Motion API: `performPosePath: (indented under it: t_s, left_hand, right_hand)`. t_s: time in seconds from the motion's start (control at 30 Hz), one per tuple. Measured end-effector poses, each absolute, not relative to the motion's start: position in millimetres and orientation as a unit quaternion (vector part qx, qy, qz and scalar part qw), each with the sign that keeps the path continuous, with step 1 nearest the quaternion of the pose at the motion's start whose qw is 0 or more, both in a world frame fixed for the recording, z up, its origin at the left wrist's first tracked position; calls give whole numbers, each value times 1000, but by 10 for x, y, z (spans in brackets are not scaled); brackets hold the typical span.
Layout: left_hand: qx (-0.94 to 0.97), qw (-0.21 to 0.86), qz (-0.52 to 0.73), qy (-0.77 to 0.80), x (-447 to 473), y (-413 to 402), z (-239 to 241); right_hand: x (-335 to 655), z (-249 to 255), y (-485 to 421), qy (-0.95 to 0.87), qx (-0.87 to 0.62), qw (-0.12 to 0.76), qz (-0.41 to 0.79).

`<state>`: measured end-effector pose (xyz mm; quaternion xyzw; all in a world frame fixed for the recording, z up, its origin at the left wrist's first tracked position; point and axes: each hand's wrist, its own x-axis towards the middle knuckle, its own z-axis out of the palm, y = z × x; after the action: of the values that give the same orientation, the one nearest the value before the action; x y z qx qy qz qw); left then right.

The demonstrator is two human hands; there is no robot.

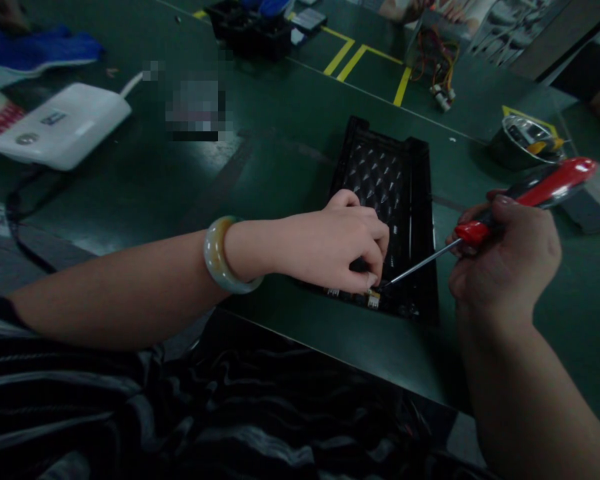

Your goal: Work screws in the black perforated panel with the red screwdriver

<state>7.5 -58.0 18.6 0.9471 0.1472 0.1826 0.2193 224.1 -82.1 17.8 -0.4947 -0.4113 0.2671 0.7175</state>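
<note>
My right hand (505,260) is wrapped round a screwdriver (535,190) with a red and black handle. Its metal shaft slants down to the left, and the tip is at the near end of a black plastic panel (415,200) with a studded pattern. Over that same end, my left hand (340,243) is bent with thumb and fingertips pressed together close to the tip. What the fingers pinch, if anything, is hidden. Just below them shows a small white connector (373,300) on the panel. A jade-like bangle (225,257) circles my left wrist.
On the green table (280,180) stand a white box-shaped device (65,127) at left, a black tray (250,30) at the back and a metal bowl (520,143) at right. Another person's hands (453,10) are beside a metal case with coloured cables (437,63).
</note>
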Motion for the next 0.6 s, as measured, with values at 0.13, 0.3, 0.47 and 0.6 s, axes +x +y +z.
performPosePath:
  t_s: [0.13, 0.3, 0.47, 0.6]
  left_hand:
    - [950, 215, 177, 145, 84, -584, 190]
    - [953, 220, 158, 137, 101, -598, 213]
    - [953, 222, 152, 138, 108, -603, 218]
    - [952, 224, 154, 143, 104, -597, 223]
  right_hand:
    - [2234, 182, -823, -419, -501, 710, 264]
    - [2214, 198, -835, -418, -496, 713, 267]
    - [2198, 202, -838, -412, -495, 714, 275]
    - [2212, 195, -827, -418, -496, 711, 272]
